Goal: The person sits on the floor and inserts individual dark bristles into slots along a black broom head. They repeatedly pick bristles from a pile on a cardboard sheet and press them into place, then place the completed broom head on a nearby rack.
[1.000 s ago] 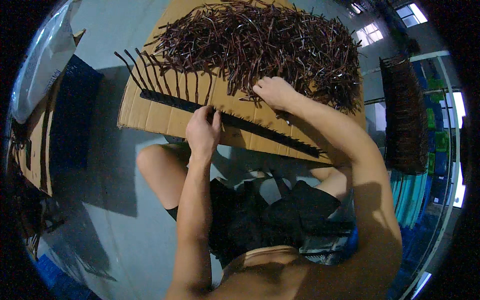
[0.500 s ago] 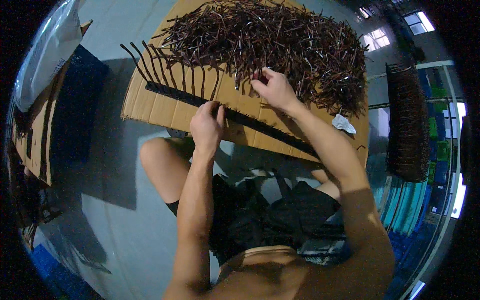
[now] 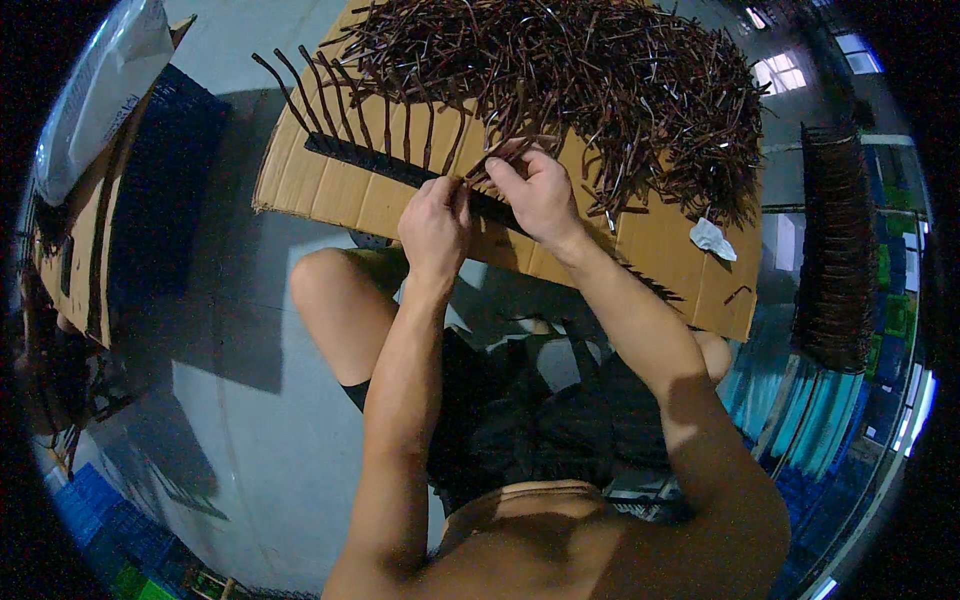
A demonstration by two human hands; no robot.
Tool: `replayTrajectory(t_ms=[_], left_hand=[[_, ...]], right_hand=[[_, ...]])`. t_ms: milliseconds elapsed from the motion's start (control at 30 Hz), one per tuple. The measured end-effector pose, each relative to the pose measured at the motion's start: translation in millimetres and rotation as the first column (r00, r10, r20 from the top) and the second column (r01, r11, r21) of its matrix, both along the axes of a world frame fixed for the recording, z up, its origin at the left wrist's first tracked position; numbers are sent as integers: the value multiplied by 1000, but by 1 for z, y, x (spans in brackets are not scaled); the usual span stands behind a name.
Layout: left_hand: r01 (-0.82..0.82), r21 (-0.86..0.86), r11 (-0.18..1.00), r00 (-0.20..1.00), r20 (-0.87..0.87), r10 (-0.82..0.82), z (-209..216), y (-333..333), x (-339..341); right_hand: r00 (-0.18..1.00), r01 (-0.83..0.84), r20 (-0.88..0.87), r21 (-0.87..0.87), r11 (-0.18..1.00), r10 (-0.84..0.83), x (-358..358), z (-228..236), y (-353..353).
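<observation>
A black bar with small teeth (image 3: 345,150) lies slantwise on the cardboard. Several thin, dark-brown curved strips (image 3: 388,125) stand in a row from its left part, bent at their upper ends. My left hand (image 3: 437,228) is closed at the bar, just right of the row; what its fingertips pinch is hidden. Close beside it, my right hand (image 3: 540,200) grips a few brown strips (image 3: 512,150) between thumb and fingers, their ends pointing toward the left fingertips. Behind both hands spreads a big loose heap of similar strips (image 3: 560,65).
The cardboard sheet (image 3: 320,190) carries a crumpled white paper (image 3: 712,240) at right, near a stray strip (image 3: 738,294). A rack hung with dark strips (image 3: 838,250) stands farther right. At left are a box (image 3: 165,190) and a plastic bag (image 3: 100,100). My bent knees are under the cardboard's near edge.
My right hand has come back from the heap's edge toward my left hand with brown strips in it. My left hand stays at the bar. The whole view has shifted slightly.
</observation>
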State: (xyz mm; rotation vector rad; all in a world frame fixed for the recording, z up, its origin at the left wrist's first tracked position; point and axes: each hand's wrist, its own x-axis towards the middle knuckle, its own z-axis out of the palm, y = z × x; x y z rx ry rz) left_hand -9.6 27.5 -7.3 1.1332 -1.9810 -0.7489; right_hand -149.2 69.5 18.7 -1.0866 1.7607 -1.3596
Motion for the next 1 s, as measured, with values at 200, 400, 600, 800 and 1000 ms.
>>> replayTrajectory(t_ms=[200, 400, 600, 800, 1000], left_hand=[[3, 16, 1000, 1000, -8, -2, 0, 0, 0], [-3, -16, 1000, 1000, 10, 3, 2, 0, -2], [-7, -16, 1000, 1000, -9, 7, 0, -1, 1], [-8, 3, 1000, 1000, 3, 8, 0, 0, 1], [-18, 84, 996, 998, 57, 14, 3, 2, 5]], right_hand=[[991, 17, 134, -77, 997, -7, 7, 0, -3], [990, 21, 141, -65, 998, -11, 4, -10, -3], [998, 40, 49, -75, 996, -36, 11, 0, -3], [992, 66, -102, -79, 995, -74, 19, 4, 1], [961, -119, -262, -82, 990, 94, 17, 22, -1]])
